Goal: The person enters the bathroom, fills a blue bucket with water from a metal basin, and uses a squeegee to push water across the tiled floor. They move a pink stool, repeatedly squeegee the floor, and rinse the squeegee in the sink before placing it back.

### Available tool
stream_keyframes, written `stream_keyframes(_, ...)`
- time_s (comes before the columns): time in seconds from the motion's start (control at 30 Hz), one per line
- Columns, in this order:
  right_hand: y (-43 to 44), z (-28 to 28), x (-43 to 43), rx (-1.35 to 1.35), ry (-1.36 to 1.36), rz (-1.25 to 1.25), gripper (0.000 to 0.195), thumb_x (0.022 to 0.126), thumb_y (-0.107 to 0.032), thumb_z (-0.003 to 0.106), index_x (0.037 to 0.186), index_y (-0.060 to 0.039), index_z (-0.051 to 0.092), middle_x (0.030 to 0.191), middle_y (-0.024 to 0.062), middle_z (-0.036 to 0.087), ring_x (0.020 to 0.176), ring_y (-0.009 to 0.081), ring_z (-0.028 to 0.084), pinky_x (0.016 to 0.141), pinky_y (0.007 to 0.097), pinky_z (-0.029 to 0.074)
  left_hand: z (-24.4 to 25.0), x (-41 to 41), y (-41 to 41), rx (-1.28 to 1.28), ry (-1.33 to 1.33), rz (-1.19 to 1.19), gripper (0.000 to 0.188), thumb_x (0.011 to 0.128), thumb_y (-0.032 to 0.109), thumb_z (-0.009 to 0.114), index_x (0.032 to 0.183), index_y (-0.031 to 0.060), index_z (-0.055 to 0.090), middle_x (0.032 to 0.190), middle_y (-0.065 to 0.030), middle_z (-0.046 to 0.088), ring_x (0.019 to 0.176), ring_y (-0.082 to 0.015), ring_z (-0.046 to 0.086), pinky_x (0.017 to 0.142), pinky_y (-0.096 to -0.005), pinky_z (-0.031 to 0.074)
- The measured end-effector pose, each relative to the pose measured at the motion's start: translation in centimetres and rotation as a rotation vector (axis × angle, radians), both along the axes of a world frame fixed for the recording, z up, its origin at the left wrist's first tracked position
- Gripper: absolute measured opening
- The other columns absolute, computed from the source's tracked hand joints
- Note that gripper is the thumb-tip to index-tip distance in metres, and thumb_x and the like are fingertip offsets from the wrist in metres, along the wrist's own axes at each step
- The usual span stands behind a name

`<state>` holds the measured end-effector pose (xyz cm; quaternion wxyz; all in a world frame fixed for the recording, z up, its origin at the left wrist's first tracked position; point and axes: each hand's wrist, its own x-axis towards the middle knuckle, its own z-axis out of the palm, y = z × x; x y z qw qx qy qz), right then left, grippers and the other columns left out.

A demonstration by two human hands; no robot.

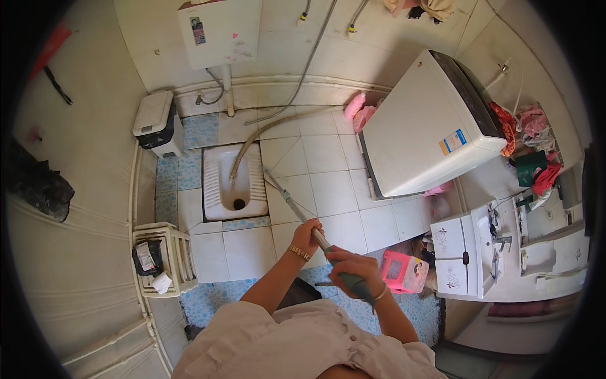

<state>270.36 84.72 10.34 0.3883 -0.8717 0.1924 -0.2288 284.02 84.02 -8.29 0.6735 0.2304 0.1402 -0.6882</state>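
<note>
A long metal pole [297,208] with a green-grey grip slants from my body towards the floor beside a white ceramic squat toilet [258,189]. My left hand [307,237], with a watch or bracelet at the wrist, is closed around the middle of the pole. Nearer my body, my right hand [352,267] grips its upper end at the green handle. The far end of the pole meets a thin, wide head with faint wire-like edges on the white tiles, at the toilet's right rim; its exact form is hard to tell. A ribbed drain hose [253,137] ends in the toilet bowl.
A washing machine [416,128] stands at the right, with pink bottles [355,105] beside it. A pink stool [400,272] is near a white vanity cabinet [450,258]. At the left are a pedal bin [154,116] and a cream plastic rack [175,263]. The raised tiled floor [248,248] has a front edge.
</note>
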Motion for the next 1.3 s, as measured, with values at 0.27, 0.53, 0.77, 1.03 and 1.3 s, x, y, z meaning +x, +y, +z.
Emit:
stream_keyframes(0.27,-2.6,-0.6,5.4,-0.18,0.149,0.075,0.014,0.065,-0.005,0.063,0.073,-0.0057,0.052,0.095,0.0086,0.056,0.086,0.0272,0.058,0.063,0.0292,0.048,-1.9,4.4,-6.3,-0.14,-0.032,-0.045,0.006,0.07,0.007,0.049,0.065,0.0058,0.045,0.059,-0.005,0.046,0.05,-0.0155,0.044,0.049,-0.0294,0.041)
stream_keyframes(0.53,-1.0,1.1,3.4,0.0,0.005,0.157,0.015,0.064,-0.002,0.065,0.073,-0.0047,0.054,0.093,0.0125,0.059,0.091,0.0283,0.058,0.073,0.0299,0.048,-1.2,3.4,0.5,-0.049,0.125,0.155,0.009,0.076,0.009,0.048,0.068,0.0054,0.047,0.067,-0.0061,0.051,0.062,-0.0184,0.051,0.053,-0.0282,0.044)
stream_keyframes(0.77,1.0,1.2,3.6,0.215,-0.281,0.082,0.03,0.064,-0.018,0.073,0.08,-0.001,0.053,0.096,0.0179,0.058,0.092,0.0294,0.057,0.077,0.0343,0.046,3.9,6.7,7.4,-0.127,-0.021,0.298,0.009,0.079,0.013,0.05,0.079,0.0047,0.053,0.078,-0.0091,0.059,0.077,-0.0233,0.058,0.065,-0.033,0.049)
stream_keyframes(1.03,4.9,-9.1,8.7,0.571,-0.124,-0.088,0.019,0.073,-0.001,0.058,0.091,-0.0001,0.053,0.102,0.0167,0.057,0.097,0.0207,0.052,0.084,0.0274,0.04,-10.0,13.8,10.3,0.522,-0.365,0.345,0.012,0.073,0.017,0.052,0.066,0.0078,0.047,0.055,-0.0027,0.045,0.044,-0.0149,0.043,0.038,-0.0267,0.04)
stream_keyframes(1.3,3.1,-3.5,-1.0,0.398,-0.111,-0.214,0.018,0.071,0.001,0.057,0.089,0.0003,0.055,0.098,0.0193,0.058,0.094,0.022,0.055,0.081,0.0301,0.043,-4.1,3.2,6.5,0.218,-0.11,0.169,0.01,0.075,0.014,0.055,0.07,0.0053,0.053,0.066,-0.0066,0.056,0.059,-0.0164,0.056,0.042,-0.0242,0.041)
